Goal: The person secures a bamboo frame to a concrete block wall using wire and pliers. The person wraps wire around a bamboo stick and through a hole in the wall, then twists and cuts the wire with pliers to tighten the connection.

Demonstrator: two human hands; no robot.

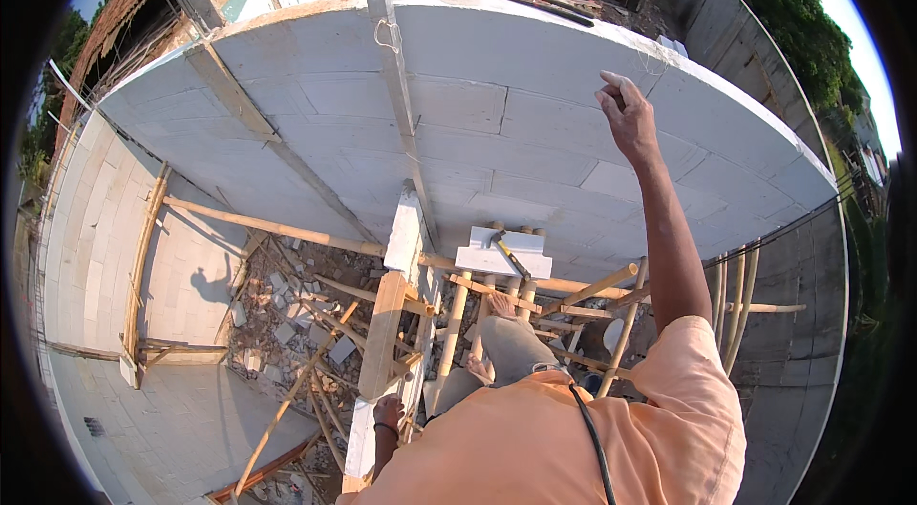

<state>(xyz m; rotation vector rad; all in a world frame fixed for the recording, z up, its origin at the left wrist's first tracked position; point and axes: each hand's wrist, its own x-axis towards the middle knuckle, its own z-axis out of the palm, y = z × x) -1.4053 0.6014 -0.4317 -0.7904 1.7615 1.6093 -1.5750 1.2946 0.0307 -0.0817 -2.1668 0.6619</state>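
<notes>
My right hand is raised on an outstretched arm in front of the long wall of pale blocks, near its top edge. Its fingers are curled together, with the forefinger reaching further out; anything pinched in them is too small to make out. Low down, my left hand, with a dark band at the wrist, touches the top of a narrow cross wall. Its fingers are in shade and hard to read. A hammer with a yellow and black handle lies on white blocks ahead of my feet.
My bare feet stand on bamboo poles high above rubble. A timber board covers part of the cross wall. A concrete post rises along the long wall. Dark bars lie on its top.
</notes>
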